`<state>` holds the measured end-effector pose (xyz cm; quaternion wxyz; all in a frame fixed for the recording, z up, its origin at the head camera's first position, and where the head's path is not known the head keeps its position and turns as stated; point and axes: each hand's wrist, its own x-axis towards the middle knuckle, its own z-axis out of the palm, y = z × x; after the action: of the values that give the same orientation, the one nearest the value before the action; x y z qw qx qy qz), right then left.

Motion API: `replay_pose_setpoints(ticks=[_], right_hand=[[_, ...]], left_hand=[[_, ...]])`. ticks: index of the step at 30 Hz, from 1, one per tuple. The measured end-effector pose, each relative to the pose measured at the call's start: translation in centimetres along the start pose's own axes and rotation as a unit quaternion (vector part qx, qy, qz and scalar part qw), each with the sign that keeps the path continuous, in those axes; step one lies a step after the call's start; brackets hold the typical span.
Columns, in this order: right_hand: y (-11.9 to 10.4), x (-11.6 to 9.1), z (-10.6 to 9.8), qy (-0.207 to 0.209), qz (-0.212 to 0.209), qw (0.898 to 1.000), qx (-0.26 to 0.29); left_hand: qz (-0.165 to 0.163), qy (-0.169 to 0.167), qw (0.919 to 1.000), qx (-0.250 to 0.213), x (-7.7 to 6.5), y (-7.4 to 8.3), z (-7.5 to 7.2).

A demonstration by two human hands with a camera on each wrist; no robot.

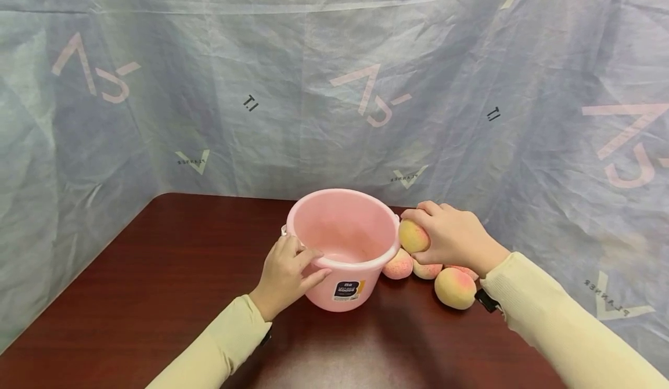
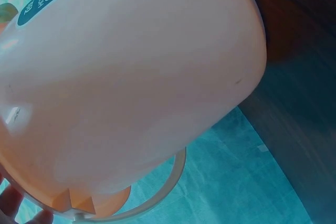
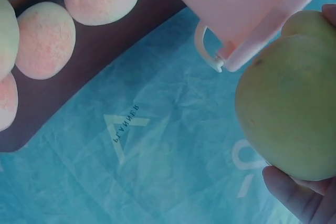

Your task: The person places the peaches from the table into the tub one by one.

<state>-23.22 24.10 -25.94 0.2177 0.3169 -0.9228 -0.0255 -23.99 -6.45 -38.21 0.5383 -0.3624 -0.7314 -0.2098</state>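
A pink plastic bucket (image 1: 345, 220) with a dark label stands upright on the table. My left hand (image 1: 284, 276) grips its near-left rim, the thumb lying against the outside wall. In the left wrist view the bucket's side (image 2: 142, 77) fills most of the picture, with fingertips at the rim in the lower left corner. My right hand (image 1: 455, 238) holds a yellow-pink peach (image 1: 414, 236) beside the bucket's right rim. That peach (image 3: 289, 108) looks large and greenish in the right wrist view, with fingers on both sides of it.
Several more peaches lie on the table right of the bucket, among them a pink one (image 1: 398, 265) against its side and a yellow one (image 1: 455, 288) nearer me. The dark red table (image 1: 172, 284) meets a grey printed cloth (image 1: 292, 87) at the back and sides.
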Motion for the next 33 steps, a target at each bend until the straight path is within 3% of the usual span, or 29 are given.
replay_pose_setpoints(ticks=[6,18,33], right_hand=[[-0.4,0.4,-0.3,0.018,-0.015,1.000,-0.007],[-1.2,1.1,-0.2,0.022,-0.017,0.999,0.029],[-1.9,2.1,0.0,0.046,-0.052,0.997,0.024]], left_hand=[[0.000,0.002,1.0000,0.002,0.0,-0.1,-0.1],[0.000,-0.004,1.0000,-0.006,-0.2,-0.1,-0.1],[-0.005,-0.005,1.0000,-0.002,-0.1,0.0,0.0]])
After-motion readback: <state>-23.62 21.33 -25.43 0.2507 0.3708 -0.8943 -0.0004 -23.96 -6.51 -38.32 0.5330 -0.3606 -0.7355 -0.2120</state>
